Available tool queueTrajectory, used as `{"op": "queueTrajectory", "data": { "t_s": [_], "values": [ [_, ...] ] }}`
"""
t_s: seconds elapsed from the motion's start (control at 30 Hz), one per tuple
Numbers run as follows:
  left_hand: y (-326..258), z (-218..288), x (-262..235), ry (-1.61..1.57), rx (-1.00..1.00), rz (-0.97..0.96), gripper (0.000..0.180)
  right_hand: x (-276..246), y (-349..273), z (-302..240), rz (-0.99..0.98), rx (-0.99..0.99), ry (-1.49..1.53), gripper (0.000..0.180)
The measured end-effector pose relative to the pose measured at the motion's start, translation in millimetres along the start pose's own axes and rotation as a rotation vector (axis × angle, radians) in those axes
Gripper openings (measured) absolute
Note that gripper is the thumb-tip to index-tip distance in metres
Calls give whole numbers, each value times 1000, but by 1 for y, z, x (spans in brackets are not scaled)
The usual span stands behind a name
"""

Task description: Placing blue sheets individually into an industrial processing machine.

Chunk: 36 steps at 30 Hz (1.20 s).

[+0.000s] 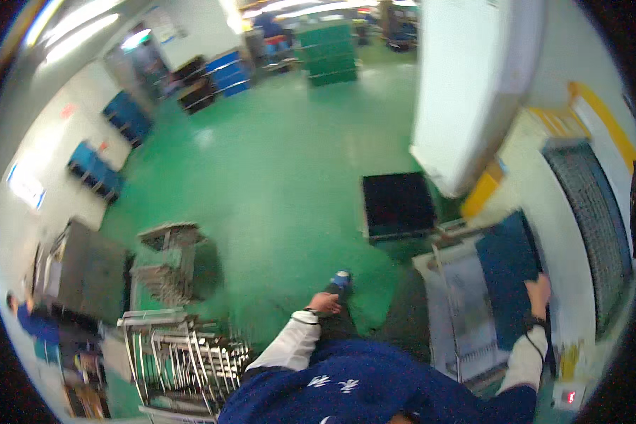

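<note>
My right hand (538, 293) is closed on the outer edge of a dark blue flat panel (505, 275). The panel leans in or over a metal-framed rack (454, 325) at my right side, with a pale sheet-like surface beside it. I cannot make out how the panel is fixed, or whether it is stiff. My left hand (325, 302) hangs in front of my leg, touching nothing that I can see, and its fingers are blurred. A shoe (341, 279) shows just beyond it on the green floor.
Ahead on the right stands a black-topped low cart (399, 203) beside a white pillar (459, 92). Metal racks (184, 360) and a stack of grey frames (168, 265) stand to my left. Green crates (326, 53) are far ahead. A person (35, 321) is at the far left.
</note>
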<state>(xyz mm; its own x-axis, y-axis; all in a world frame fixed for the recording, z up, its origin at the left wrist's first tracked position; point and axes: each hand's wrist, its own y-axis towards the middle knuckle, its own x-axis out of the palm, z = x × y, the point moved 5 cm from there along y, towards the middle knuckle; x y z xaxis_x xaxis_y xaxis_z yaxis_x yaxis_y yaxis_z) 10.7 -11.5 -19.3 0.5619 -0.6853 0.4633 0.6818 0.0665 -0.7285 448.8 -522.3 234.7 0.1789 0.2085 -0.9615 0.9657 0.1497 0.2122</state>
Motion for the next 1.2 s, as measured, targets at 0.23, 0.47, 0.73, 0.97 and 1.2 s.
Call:
{"op": "queueTrajectory", "data": {
  "t_s": [0.23,0.47,0.73,0.97,1.2],
  "values": [
    [-16,3,-6,156,39,114,29,-141,37,-38,9,40,7,48],
    [-5,12,8,340,-117,115,24,-285,7,62,201,297,861,34],
    [-1,14,12,512,-56,82,22,-229,36,74,167,374,1861,24],
    [-2,15,8,520,-139,131,34,-146,98,77,410,652,2114,14],
    [4,15,12,522,-200,165,36,-114,144,104,405,524,2157,15]
  ]
}}
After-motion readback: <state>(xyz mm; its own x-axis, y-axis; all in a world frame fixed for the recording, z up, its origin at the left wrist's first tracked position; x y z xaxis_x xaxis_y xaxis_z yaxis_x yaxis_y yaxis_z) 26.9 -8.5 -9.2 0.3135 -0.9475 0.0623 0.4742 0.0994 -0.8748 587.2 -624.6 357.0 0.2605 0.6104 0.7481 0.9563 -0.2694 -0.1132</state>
